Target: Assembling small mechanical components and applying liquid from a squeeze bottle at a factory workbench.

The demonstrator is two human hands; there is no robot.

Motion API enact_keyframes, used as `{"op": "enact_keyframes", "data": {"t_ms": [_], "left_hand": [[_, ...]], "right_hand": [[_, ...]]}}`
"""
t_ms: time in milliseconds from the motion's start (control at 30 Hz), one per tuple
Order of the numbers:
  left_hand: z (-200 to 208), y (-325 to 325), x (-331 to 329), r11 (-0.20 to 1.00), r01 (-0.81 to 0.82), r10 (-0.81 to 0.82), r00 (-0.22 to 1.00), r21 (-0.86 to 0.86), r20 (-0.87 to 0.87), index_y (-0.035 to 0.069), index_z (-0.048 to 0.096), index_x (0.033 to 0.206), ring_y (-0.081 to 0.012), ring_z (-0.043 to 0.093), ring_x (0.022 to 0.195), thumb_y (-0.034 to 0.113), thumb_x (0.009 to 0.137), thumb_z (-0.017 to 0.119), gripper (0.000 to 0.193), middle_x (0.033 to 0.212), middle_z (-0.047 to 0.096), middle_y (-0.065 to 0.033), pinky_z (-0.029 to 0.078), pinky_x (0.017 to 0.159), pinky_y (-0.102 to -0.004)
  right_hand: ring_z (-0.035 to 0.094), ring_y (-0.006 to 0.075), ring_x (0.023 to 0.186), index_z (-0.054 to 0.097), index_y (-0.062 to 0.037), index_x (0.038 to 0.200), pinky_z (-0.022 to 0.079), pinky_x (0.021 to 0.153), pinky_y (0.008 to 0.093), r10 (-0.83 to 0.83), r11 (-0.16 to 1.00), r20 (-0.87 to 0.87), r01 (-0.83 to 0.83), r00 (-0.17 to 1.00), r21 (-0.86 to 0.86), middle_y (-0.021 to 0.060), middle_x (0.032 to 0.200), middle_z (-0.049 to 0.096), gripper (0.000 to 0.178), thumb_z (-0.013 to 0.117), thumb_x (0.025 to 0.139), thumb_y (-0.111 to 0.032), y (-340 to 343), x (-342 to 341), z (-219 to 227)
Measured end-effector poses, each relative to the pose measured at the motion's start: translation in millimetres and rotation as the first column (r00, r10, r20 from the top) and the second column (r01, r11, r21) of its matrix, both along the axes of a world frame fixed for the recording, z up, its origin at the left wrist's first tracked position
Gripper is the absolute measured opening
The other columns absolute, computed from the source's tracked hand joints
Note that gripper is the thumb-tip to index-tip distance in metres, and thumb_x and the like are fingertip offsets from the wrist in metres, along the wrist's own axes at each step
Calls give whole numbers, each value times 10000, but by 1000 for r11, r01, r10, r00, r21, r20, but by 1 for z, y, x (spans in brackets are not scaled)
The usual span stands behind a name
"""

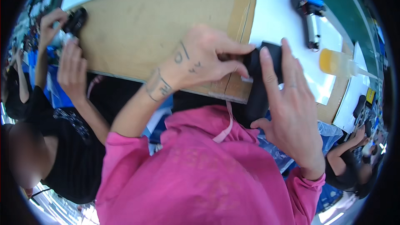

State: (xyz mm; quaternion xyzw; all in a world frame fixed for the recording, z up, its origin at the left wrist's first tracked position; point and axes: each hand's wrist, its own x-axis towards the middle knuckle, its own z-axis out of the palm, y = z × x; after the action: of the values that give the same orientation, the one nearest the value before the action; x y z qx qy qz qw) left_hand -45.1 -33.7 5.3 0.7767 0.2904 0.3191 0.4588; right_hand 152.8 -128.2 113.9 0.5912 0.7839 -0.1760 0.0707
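Observation:
In front of me, close to the cardboard's near edge, I hold a black handheld device [259, 93] with a thick handle and a wider head at its far end. My right hand [289, 104] wraps it from the right, fingers stretched along the head and thumb low on the handle. The thumb and forefinger of my left hand [204, 58] close on the left side of the head. Whether a small part sits between those fingertips is hidden. Right of the device lies a similar opened body [310, 18], black with a blue part and a silver cylinder.
Brown cardboard [166, 21] covers the table, with a white sheet [266, 12] on its right. A translucent bottle [339, 63] with a yellow end and thin nozzle lies there. At left, a co-worker's hands [71, 64] handle a black part [76, 21]. Another person [346, 158] works at right.

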Motion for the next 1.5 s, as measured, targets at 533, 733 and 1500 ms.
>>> {"op": "enact_keyframes", "data": {"t_ms": [533,733,1500], "left_hand": [[29,-105,-27,638,49,309,898,-768,314,-87,590,1360,-210,701,1145,-52,912,744,475,1262,703,-197,561,1024,-343],[25,-104,-4,546,387,-34,896,-743,442,7,537,1331,-171,625,1213,68,822,870,611,1296,646,-109,542,981,-329],[56,-72,31,299,512,233,779,-805,582,34,610,1032,-151,646,611,271,941,762,295,755,646,-64,529,583,-295]], "right_hand": [[646,353,1002,679,-81,1246,547,871,431,102,981,-634,29,767,192,158,1140,621,659,866,615,-113,17,-5,-23],[641,244,968,691,-26,1260,525,849,350,149,977,-859,61,489,204,128,1086,613,718,928,598,-171,10,-6,-21],[622,166,611,695,59,1064,491,621,300,-159,947,-901,320,404,-23,115,762,670,436,494,1073,-327,7,31,7]]}}
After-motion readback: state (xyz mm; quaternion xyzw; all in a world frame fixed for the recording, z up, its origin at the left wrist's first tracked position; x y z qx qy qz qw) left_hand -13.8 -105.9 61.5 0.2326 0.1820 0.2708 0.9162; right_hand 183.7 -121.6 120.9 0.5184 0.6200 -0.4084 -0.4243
